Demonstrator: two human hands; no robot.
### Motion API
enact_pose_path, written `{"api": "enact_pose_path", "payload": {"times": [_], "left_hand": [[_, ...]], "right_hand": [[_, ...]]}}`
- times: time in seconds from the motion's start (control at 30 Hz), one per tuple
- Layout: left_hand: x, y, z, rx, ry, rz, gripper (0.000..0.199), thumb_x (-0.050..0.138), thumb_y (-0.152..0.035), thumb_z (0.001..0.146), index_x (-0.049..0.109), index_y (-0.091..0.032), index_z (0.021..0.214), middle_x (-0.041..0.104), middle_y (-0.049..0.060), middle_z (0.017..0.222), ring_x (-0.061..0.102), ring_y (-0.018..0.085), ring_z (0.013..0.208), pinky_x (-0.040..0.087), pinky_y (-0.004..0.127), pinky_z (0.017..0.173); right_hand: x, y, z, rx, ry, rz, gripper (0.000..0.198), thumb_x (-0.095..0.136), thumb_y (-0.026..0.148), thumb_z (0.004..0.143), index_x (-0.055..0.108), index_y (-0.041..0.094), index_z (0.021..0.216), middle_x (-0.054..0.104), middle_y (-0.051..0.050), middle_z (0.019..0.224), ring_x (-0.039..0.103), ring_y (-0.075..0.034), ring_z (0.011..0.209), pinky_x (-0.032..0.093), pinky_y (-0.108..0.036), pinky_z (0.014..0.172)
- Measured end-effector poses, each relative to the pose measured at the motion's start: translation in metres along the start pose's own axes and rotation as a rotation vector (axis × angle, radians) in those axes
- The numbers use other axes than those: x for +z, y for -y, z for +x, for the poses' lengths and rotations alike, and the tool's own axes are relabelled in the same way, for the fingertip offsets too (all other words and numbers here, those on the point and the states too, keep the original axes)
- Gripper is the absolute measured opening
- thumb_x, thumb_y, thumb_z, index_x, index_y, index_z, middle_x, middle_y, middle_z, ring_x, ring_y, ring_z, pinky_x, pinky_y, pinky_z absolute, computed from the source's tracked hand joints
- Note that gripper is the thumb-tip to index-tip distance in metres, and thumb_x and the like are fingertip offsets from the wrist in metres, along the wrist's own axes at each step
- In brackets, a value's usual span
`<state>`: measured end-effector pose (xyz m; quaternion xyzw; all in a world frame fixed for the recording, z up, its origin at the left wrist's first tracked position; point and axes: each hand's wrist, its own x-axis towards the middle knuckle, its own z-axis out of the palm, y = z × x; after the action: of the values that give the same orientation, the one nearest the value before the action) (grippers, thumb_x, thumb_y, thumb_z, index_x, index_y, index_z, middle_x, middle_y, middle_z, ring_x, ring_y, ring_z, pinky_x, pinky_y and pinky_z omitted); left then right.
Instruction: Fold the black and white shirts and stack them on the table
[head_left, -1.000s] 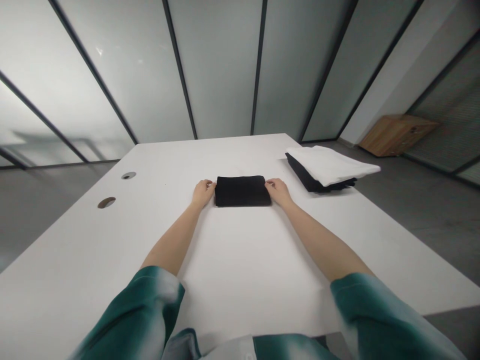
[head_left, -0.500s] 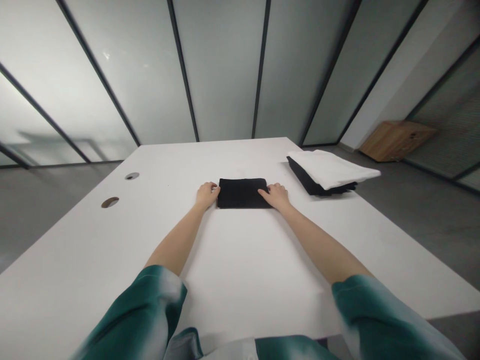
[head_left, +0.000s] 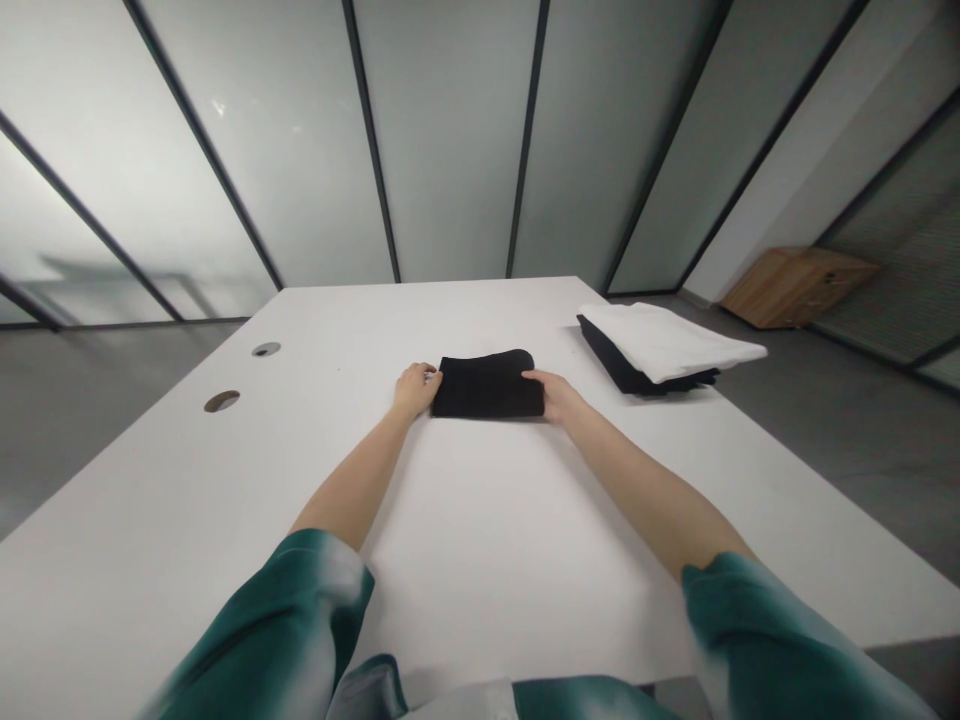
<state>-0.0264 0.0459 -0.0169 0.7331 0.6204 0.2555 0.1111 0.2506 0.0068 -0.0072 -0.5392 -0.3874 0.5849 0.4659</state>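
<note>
A black cloth folded into a rectangle (head_left: pixel 484 388) lies on the white table (head_left: pixel 465 520), in front of me. At its left edge is my left hand (head_left: pixel 416 388), closed, thumb and fingers pinching the cloth's side. My right hand (head_left: pixel 556 393) grips the right edge, with the thumb on top and the other fingers beneath, hidden by the fabric. That right end is lifted a little and its far corner bulges upward in a rounded curve.
To the right, a white folded cloth (head_left: pixel 667 338) lies over black cloth (head_left: pixel 615 362) near the table's edge. Two round holes are in the tabletop at left, one a cable hole (head_left: pixel 222 401). A wooden cabinet (head_left: pixel 799 285) stands on the floor beyond, by frosted glass panels.
My right hand has slid its fingers under the right edge of the black cloth and raised it slightly. The left hand has stayed at the left edge.
</note>
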Motion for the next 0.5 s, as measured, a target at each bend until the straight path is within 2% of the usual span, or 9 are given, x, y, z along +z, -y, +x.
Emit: {"api": "enact_pose_path", "payload": {"times": [0.1, 0.23, 0.37, 0.5], "left_hand": [[-0.001, -0.002, -0.001, -0.012, -0.004, -0.004, 0.031, 0.049, -0.039, 0.095, 0.068, -0.019, 0.109, 0.068, 0.011, 0.114, 0.064, 0.024, 0.106, 0.048, 0.037, 0.097], [-0.001, -0.003, 0.000, -0.028, -0.005, -0.005, 0.030, 0.051, -0.038, 0.095, 0.069, -0.019, 0.108, 0.069, 0.012, 0.113, 0.064, 0.025, 0.107, 0.047, 0.037, 0.097], [0.001, -0.003, 0.001, -0.040, -0.008, 0.006, 0.028, 0.050, -0.036, 0.096, 0.069, -0.019, 0.108, 0.069, 0.011, 0.113, 0.064, 0.024, 0.107, 0.047, 0.036, 0.097], [0.002, -0.002, 0.002, -0.045, -0.025, -0.008, 0.027, 0.050, -0.035, 0.096, 0.069, -0.020, 0.107, 0.069, 0.010, 0.111, 0.064, 0.022, 0.105, 0.047, 0.034, 0.096]], "right_hand": [[0.003, 0.001, -0.002, -0.007, 0.020, 0.024, 0.016, 0.051, 0.031, 0.086, 0.061, 0.019, 0.090, 0.074, -0.013, 0.079, 0.073, -0.028, 0.091, 0.059, -0.044, 0.087], [0.007, 0.002, -0.008, -0.026, 0.119, -0.023, 0.020, 0.050, 0.035, 0.090, 0.063, 0.020, 0.093, 0.075, -0.012, 0.083, 0.073, -0.027, 0.094, 0.058, -0.042, 0.089], [0.015, 0.003, -0.017, 0.118, 0.151, 0.198, 0.012, 0.057, 0.025, 0.086, 0.065, 0.018, 0.092, 0.075, -0.009, 0.082, 0.073, -0.024, 0.086, 0.059, -0.038, 0.088], [0.024, 0.003, -0.021, 0.252, 0.088, 0.306, 0.012, 0.060, 0.018, 0.085, 0.067, 0.015, 0.094, 0.075, -0.008, 0.077, 0.073, -0.022, 0.077, 0.060, -0.035, 0.085]]}}
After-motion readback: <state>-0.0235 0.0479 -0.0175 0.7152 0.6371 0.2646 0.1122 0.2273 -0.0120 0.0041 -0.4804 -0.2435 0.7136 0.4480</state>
